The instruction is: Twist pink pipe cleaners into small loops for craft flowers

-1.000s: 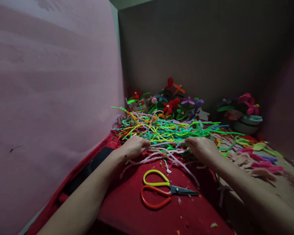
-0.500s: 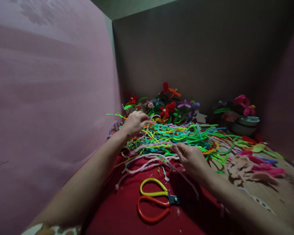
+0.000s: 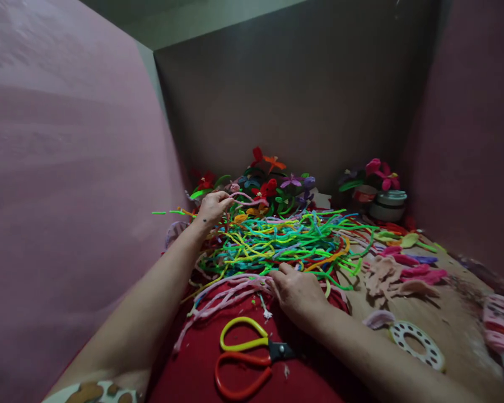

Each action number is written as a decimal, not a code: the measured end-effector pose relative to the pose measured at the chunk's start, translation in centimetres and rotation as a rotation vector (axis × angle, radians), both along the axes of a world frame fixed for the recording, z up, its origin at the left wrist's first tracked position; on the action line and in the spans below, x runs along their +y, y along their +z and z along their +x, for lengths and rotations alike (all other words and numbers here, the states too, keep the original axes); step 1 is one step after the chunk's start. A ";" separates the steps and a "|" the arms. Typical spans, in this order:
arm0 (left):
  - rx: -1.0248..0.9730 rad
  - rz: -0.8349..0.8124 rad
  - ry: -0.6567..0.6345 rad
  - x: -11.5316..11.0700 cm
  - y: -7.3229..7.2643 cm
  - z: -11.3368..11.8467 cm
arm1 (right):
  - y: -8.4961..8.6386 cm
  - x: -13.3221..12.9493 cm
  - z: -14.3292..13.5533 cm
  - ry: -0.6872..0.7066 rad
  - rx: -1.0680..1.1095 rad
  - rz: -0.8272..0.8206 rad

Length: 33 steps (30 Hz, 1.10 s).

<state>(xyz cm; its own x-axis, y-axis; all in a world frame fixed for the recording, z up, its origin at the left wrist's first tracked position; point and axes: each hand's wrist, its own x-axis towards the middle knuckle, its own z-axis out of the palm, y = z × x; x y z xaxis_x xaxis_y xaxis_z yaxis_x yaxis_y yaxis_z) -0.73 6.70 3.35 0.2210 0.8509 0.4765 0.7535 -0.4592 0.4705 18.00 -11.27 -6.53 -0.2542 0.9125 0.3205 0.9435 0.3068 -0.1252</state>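
My left hand (image 3: 214, 208) pinches a pale pink pipe cleaner (image 3: 248, 201), raised above the far left side of a tangled heap of green, yellow and blue pipe cleaners (image 3: 273, 240). At the heap's near edge, my right hand (image 3: 298, 295) is closed with its fingertips on a bunch of pale pink pipe cleaners (image 3: 222, 296). That bunch fans out leftward over a red cloth (image 3: 185, 375). Part of it is hidden under the right hand. Scissors (image 3: 258, 342) with one yellow and one red handle lie on the cloth just below; their blades are in shadow.
Fuzzy flowers in red, orange and purple (image 3: 273, 187) stand behind the heap. A lidded jar (image 3: 388, 206) is at the back right. Pink and beige petal pieces (image 3: 384, 277), a round holed disc (image 3: 418, 344) and a pink tool (image 3: 502, 324) lie rightward. Walls rise left, behind and right.
My left hand has lifted a pink pipe cleaner up off the heap. My right hand has lowered to the pink bunch at the near edge. The view has shifted rightward.
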 end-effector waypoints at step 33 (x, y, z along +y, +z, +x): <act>-0.382 -0.705 -0.528 -18.1 0.0 4.2 | 3.6 -1.2 2.6 0.169 0.112 0.660</act>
<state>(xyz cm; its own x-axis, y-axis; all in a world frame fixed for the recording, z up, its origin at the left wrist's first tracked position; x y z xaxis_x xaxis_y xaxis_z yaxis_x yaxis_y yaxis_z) 3.44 -11.43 3.32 0.5941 0.8043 0.0122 0.2686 -0.2127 0.9395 20.65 -12.47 -2.90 -0.3090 0.4684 0.8277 0.8683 0.4940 0.0447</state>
